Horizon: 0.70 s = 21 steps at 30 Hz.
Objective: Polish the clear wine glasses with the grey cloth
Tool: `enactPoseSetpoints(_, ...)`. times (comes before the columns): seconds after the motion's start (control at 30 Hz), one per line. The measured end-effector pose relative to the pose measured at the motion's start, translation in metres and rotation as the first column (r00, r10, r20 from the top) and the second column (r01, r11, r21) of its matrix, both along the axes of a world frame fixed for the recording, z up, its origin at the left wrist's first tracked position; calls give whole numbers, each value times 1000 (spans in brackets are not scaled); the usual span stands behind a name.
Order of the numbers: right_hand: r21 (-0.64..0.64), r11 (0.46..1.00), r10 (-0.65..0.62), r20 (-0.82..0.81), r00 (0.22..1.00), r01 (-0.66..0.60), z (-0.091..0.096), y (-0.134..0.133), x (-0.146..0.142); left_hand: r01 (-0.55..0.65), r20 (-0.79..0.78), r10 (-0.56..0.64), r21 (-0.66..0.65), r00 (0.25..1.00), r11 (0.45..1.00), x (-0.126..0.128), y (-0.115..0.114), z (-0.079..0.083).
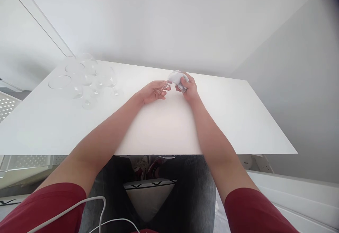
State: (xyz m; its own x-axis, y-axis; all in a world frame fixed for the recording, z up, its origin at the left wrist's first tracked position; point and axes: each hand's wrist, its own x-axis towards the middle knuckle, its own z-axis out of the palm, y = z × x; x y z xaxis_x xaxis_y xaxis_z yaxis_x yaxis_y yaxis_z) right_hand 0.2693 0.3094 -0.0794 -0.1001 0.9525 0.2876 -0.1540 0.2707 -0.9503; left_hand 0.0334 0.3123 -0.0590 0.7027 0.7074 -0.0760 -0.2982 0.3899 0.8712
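Observation:
A clear wine glass (pixel 172 77) lies tilted on its side above the white table (pixel 159 130), its bowl toward the right. The fingers of my left hand (pixel 155 91) are closed around its stem and foot. At the bowl, my right hand (pixel 189 86) grips a pale grey-white cloth (pixel 183 81), part of which shows through the glass. How far the cloth reaches into the bowl I cannot tell.
Several clear stemmed glasses (pixel 87 74) stand close together at the table's left. White walls (pixel 169 24) rise behind and to the right. A white perforated basket (pixel 7 106) sits beyond the left edge. A white cable (pixel 102 208) hangs near my left sleeve.

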Motion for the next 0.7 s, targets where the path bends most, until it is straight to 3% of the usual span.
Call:
enactPoseSetpoints(0.13,-40,969,-246,-49,968,245,-6,4,-9,-75,-47,77,44,996,996,9,-3,-5)
enactPoseSetpoints(0.2,-17,907,-420,-49,906,420,-8,5,-11,-142,-91,145,45,985,989,14,-4,-7)
enactPoseSetpoints(0.27,71,856,-513,10,858,511,-5,2,-11,-194,-109,199,59,974,979,17,-4,-8)
enactPoseSetpoints(0.33,209,875,-470,148,870,437,1,-4,-14,-224,-114,233,83,966,971,18,-4,-10)
enactPoseSetpoints(0.43,390,909,-304,380,874,146,8,-11,-23,-246,-117,263,140,958,959,19,-1,-12)
enactPoseSetpoints(0.53,436,899,-218,512,831,-33,7,-14,-32,-317,-107,345,212,933,924,19,-1,-12)
enactPoseSetpoints(0.6,441,898,-256,512,820,6,5,-15,-35,-305,-118,342,254,932,918,17,-2,-10)
enactPoseSetpoints(0.7,451,866,-418,410,811,218,6,-20,-37,-211,-127,253,279,959,937,16,-4,-8)
